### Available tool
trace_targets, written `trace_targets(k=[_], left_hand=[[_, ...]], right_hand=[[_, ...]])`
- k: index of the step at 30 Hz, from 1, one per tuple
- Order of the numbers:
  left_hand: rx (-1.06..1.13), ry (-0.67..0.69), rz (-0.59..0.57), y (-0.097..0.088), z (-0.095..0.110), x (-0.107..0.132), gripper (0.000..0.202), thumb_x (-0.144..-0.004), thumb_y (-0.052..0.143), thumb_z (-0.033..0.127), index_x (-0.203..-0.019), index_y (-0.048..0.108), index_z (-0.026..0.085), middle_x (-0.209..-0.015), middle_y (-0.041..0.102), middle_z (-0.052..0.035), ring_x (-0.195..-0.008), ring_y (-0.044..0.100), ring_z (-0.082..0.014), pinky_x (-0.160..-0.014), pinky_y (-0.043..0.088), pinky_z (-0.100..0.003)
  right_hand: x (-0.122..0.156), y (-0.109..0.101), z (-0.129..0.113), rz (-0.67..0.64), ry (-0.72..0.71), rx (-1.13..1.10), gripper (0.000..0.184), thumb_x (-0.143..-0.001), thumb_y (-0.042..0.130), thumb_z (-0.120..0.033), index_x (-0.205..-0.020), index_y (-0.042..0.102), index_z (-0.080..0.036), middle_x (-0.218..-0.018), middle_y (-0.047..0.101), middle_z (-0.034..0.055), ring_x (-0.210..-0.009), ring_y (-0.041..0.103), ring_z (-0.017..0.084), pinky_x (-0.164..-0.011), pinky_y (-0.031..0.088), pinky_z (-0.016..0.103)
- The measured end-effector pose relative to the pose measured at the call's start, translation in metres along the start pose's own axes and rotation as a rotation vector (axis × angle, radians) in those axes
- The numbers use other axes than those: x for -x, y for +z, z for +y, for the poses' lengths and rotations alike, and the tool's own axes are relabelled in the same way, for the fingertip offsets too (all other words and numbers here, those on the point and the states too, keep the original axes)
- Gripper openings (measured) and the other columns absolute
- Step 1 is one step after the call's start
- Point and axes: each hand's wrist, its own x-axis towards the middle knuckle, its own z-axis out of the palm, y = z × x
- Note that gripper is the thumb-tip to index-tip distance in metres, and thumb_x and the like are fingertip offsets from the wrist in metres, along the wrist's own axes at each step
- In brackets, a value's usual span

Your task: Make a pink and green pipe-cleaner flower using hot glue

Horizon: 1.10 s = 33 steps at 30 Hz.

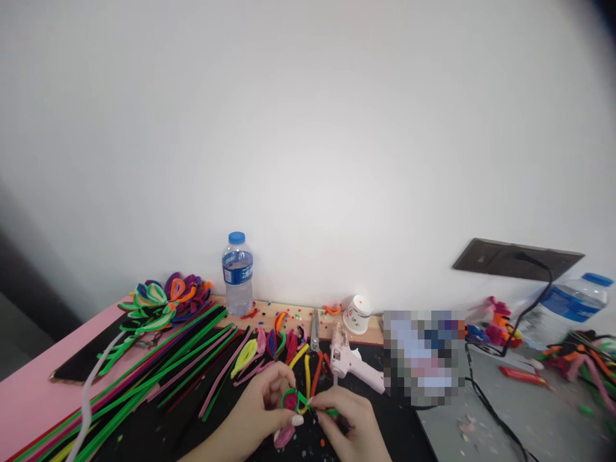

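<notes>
Head view: left hand (262, 407) pinches a green-and-magenta pipe-cleaner coil (290, 401), low centre, over the black mat (402, 433); right hand (355, 420) pinches the coil's green strand (303, 399) beside it. Beyond: pink glue gun (351, 367), upright scissors-like metal tool (314, 337), paper cup (356, 316).

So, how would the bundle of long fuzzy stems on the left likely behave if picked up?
The bundle of long fuzzy stems looks light, being all thin strands. They would probably bend yet keep a shape, as similar strands stay looped in the flower-like cluster. Lifting one might drag others, since several lie crossed.
</notes>
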Motion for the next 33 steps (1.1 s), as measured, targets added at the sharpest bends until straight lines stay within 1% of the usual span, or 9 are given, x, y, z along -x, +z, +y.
trace_targets(k=[6, 11, 17, 21, 24, 29, 33], left_hand=[[-0.002, 0.009, -0.003, -0.0009, -0.0017, 0.0011, 0.037, -0.055, 0.083, 0.019, -0.072, 0.050, 0.019, -0.053, 0.052, 0.0094, -0.045, 0.043, -0.0060, -0.044, 0.030, -0.016], [0.000, 0.000, -0.007, 0.0010, -0.0005, 0.0014, 0.038, -0.055, 0.083, 0.021, -0.072, 0.048, 0.020, -0.052, 0.052, 0.0094, -0.042, 0.044, -0.0061, -0.041, 0.029, -0.016], [0.016, 0.005, -0.003, 0.0019, 0.0011, 0.0009, 0.038, -0.054, 0.083, 0.022, -0.070, 0.049, 0.019, -0.052, 0.051, 0.0094, -0.043, 0.042, -0.0056, -0.042, 0.030, -0.016], [-0.001, 0.005, -0.002, 0.0000, -0.0010, 0.0003, 0.038, -0.055, 0.083, 0.022, -0.071, 0.048, 0.019, -0.052, 0.051, 0.0094, -0.041, 0.042, -0.0053, -0.039, 0.029, -0.015], [-0.003, 0.010, 0.003, -0.0010, -0.0033, 0.0004, 0.038, -0.055, 0.083, 0.021, -0.072, 0.048, 0.019, -0.053, 0.052, 0.0094, -0.041, 0.042, -0.0050, -0.039, 0.028, -0.014], [0.013, 0.013, -0.020, 0.0010, -0.0041, 0.0012, 0.037, -0.057, 0.082, 0.023, -0.071, 0.048, 0.019, -0.051, 0.053, 0.0094, -0.038, 0.045, -0.0056, -0.038, 0.029, -0.015], [0.013, 0.011, -0.013, 0.0021, -0.0029, 0.0014, 0.037, -0.057, 0.082, 0.023, -0.071, 0.048, 0.020, -0.051, 0.053, 0.0094, -0.038, 0.046, -0.0058, -0.037, 0.029, -0.015]], right_hand=[[0.0003, 0.0011, -0.0007, 0.000, -0.017, 0.006, 0.019, -0.080, 0.053, -0.010, -0.085, 0.068, -0.019, -0.074, 0.071, 0.0063, -0.063, 0.065, 0.017, -0.059, 0.050, 0.021], [-0.0001, 0.0023, -0.0008, 0.012, -0.021, -0.002, 0.019, -0.078, 0.053, -0.008, -0.085, 0.068, -0.018, -0.074, 0.070, 0.0060, -0.066, 0.065, 0.017, -0.060, 0.050, 0.021], [0.0017, 0.0027, 0.0018, 0.026, 0.001, -0.029, 0.023, -0.078, 0.053, -0.009, -0.092, 0.067, -0.019, -0.079, 0.071, 0.0069, -0.067, 0.066, 0.017, -0.062, 0.052, 0.021], [0.0014, 0.0015, 0.0000, 0.008, -0.011, -0.010, 0.021, -0.079, 0.053, -0.009, -0.089, 0.068, -0.018, -0.075, 0.071, 0.0069, -0.066, 0.066, 0.017, -0.062, 0.051, 0.022], [0.0006, 0.0012, -0.0020, 0.005, -0.011, -0.011, 0.021, -0.079, 0.053, -0.009, -0.087, 0.069, -0.019, -0.076, 0.071, 0.0068, -0.067, 0.066, 0.018, -0.061, 0.051, 0.022], [-0.0006, 0.0011, -0.0036, 0.004, -0.013, -0.010, 0.019, -0.081, 0.052, -0.012, -0.086, 0.069, -0.019, -0.074, 0.071, 0.0074, -0.064, 0.066, 0.018, -0.060, 0.050, 0.022], [-0.0005, 0.0011, -0.0040, 0.019, -0.023, -0.007, 0.018, -0.080, 0.053, -0.012, -0.085, 0.069, -0.019, -0.072, 0.071, 0.0070, -0.062, 0.066, 0.018, -0.057, 0.050, 0.022]])
